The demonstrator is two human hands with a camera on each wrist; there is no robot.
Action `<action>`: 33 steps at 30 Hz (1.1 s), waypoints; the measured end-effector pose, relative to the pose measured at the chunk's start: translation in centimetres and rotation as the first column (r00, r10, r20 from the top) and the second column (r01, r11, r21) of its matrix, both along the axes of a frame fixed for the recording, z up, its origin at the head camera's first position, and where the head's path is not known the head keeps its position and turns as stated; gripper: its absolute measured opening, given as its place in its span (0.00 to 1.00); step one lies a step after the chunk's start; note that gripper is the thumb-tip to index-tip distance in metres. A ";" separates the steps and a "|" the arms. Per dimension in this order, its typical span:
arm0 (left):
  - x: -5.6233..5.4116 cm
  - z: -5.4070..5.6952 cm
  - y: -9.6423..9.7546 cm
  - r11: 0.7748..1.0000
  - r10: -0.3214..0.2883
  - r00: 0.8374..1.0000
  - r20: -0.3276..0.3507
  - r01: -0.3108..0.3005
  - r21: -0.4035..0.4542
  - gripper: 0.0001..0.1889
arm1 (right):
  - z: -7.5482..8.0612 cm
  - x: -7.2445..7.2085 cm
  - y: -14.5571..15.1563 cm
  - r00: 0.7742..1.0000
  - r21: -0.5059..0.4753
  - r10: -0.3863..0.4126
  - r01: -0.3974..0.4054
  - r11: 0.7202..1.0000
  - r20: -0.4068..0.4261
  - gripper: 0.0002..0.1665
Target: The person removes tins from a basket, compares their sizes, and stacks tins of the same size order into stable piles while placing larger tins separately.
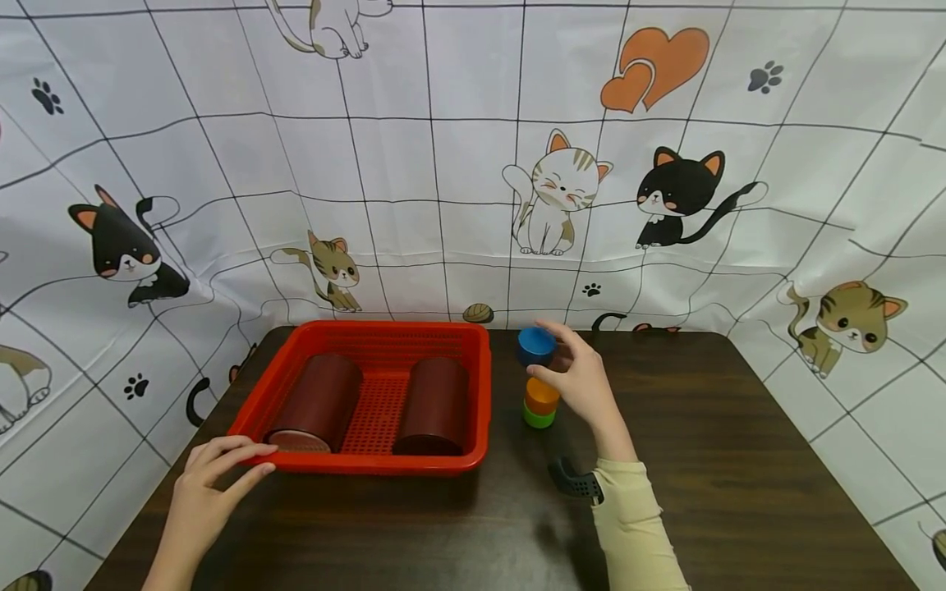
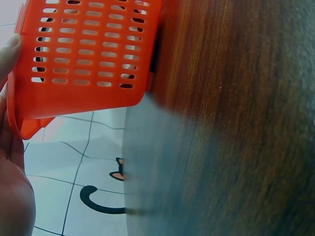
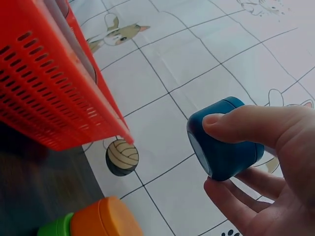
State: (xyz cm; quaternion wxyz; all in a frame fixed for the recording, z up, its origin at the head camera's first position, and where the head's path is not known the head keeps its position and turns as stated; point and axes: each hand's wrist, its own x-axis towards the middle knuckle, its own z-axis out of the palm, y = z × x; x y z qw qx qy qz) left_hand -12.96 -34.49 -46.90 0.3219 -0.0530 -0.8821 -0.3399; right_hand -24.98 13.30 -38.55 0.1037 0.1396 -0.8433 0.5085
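1. Blue and probably hard plastic, the small blue cup (image 1: pixel 536 347) is up off the dark table (image 1: pixel 724 460), in the right hand (image 1: pixel 581 379); thumb on one side, fingers on the other; clock directions go by the head view, twelve being the wall side.
2. Handling guess: light, stiff, not very fragile; the smooth curved sides could be a bit slippery; a pinch across the middle, basically the hold it's in, seems the sensible one.
3. Left hand (image 1: pixel 220 474) has the rim of the red basket (image 1: pixel 369 465) between thumb and fingers, around the basket's eight o'clock; the plastic looks thin and may flex a little.
4. At six o'clock from the blue cup, with a gap between, the orange cup (image 1: pixel 543 396) sits on the green cup (image 1: pixel 539 419); looks easy to bump, and the right wrist is near it at four.
5. Two brown cylinders (image 1: pixel 316 400) lie on their sides in the basket, at nine and three o'clock; can't tell how heavy; the basket's wall stands between them and the cups.
6. Printed cat sheet (image 1: pixel 473 164) hangs at twelve, behind everything.
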 end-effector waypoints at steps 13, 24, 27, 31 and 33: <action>0.0 0.0 0.1 1.000 -0.001 1.000 -0.002 0.001 0.001 0.19 | -1.5 0.3 1.1 1.000 0.018 0.005 -0.005 1.000 -0.002 0.35; 0.1 0.2 0.1 1.000 0.001 1.000 0.001 -0.001 0.002 0.19 | -2.7 0.4 1.5 0.999 0.092 -0.046 0.045 0.995 0.002 0.35; 0.1 0.2 0.1 1.000 0.003 1.000 0.002 -0.003 0.003 0.19 | -2.8 0.3 1.6 0.998 0.118 -0.066 0.066 0.991 0.000 0.37; 0.2 0.3 0.2 1.000 0.006 1.000 0.007 -0.006 0.004 0.19 | -3.0 0.3 1.7 0.997 0.119 -0.074 0.070 0.990 0.026 0.39; 0.2 0.3 0.2 1.000 0.010 1.000 0.014 -0.010 0.005 0.18 | -3.1 0.3 1.7 0.996 0.121 -0.077 0.071 0.990 0.041 0.39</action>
